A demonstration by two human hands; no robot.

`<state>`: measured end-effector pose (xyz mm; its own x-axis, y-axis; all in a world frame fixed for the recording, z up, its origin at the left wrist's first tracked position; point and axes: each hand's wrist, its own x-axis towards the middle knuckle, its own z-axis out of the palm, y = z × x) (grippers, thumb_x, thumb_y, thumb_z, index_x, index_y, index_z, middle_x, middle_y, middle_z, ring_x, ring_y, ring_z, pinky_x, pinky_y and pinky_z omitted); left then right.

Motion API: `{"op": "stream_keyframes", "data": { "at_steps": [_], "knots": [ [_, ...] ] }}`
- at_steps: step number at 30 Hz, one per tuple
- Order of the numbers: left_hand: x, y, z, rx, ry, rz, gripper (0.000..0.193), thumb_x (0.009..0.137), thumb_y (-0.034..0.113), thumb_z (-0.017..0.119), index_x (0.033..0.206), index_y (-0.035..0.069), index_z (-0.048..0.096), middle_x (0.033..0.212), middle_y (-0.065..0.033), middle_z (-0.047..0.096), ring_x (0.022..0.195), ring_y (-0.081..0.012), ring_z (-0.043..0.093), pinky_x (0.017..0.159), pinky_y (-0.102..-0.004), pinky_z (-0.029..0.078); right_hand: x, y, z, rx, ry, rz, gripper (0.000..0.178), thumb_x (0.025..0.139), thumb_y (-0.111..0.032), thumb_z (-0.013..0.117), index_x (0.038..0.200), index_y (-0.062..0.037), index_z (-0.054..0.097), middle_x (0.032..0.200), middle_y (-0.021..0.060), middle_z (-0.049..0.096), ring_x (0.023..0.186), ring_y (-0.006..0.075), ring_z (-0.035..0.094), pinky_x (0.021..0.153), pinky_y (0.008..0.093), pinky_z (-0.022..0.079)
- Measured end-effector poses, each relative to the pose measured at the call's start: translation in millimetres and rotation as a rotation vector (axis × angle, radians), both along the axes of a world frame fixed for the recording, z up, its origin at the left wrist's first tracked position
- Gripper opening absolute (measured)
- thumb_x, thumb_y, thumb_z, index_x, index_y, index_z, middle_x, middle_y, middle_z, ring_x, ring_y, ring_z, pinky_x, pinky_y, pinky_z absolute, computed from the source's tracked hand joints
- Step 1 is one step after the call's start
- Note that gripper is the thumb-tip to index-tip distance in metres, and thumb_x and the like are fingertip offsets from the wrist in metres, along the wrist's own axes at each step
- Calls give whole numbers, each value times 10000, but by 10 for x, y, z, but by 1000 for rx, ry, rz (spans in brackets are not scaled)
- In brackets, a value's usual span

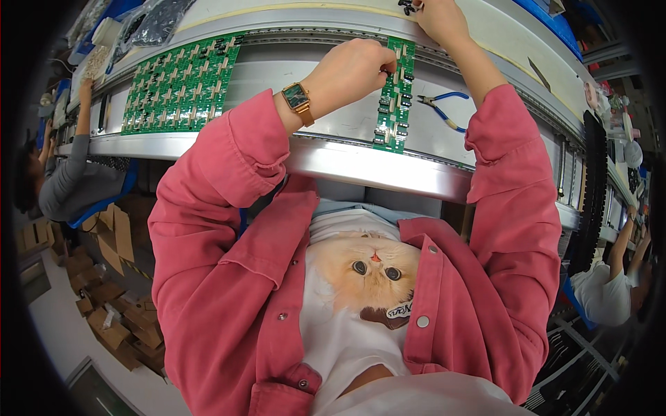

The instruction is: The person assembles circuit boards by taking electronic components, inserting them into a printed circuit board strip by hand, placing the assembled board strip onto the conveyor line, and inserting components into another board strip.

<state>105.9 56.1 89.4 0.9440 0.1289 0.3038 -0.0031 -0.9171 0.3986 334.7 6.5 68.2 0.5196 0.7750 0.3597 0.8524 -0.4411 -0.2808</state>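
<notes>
My left hand (350, 69), a gold watch (296, 96) on its wrist, rests over the upper part of a narrow green circuit board (392, 118). Its fingers are curled in a pinch at the board's left edge, and whatever they grip is too small to make out. Black components and pale connectors stand along this board, which spans the metal rails of the line. Farther off, my right hand (442, 19) has its fingers drawn together beside a few small black parts (408, 7) on the pale ledge. Its fingertips are partly cut off by the upper edge.
Blue-handled pliers (447, 109) lie right of the narrow board. A wide panel of circuit boards (182, 84) sits on the rails at left. Tweezers (539, 73) lie on the far ledge. A metal rail (388, 170) runs along the front. Other people work at both sides.
</notes>
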Motion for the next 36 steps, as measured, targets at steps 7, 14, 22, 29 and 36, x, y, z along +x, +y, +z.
{"op": "stream_keyframes", "data": {
  "at_steps": [7,14,22,29,36],
  "knots": [
    [62,-48,33,42,59,8,106,760,84,622,833,21,666,797,-75,655,642,-253,583,627,-345,474,103,-86,-1,25,160,93,146,702,-134,585,723,-6,651,753,175,632,730,389,585,685,423,488],
    [29,-51,10,71,7,-2,91,758,82,623,820,31,666,782,-71,649,634,-255,581,625,-348,474,-187,-232,291,30,322,-10,148,684,-120,592,761,-28,679,794,144,658,750,322,603,710,362,493],
    [45,-51,-7,100,1,3,86,758,87,629,812,34,667,775,-66,646,629,-253,581,628,-348,477,-245,-346,346,60,393,32,173,688,-114,586,799,-38,696,796,143,672,724,301,614,700,332,500],
    [24,-51,21,132,-18,-32,99,756,104,638,823,37,667,779,-73,651,631,-258,587,641,-351,484,-471,-568,397,115,515,56,175,743,-79,582,875,-45,691,819,103,675,716,235,604,681,296,492],
    [432,322,181,196,49,145,154,771,83,647,907,20,682,835,-106,679,673,-225,629,642,-315,498,-607,-831,353,90,514,163,216,759,-45,581,918,-72,724,817,29,697,702,117,611,668,233,491]
  ]
}}
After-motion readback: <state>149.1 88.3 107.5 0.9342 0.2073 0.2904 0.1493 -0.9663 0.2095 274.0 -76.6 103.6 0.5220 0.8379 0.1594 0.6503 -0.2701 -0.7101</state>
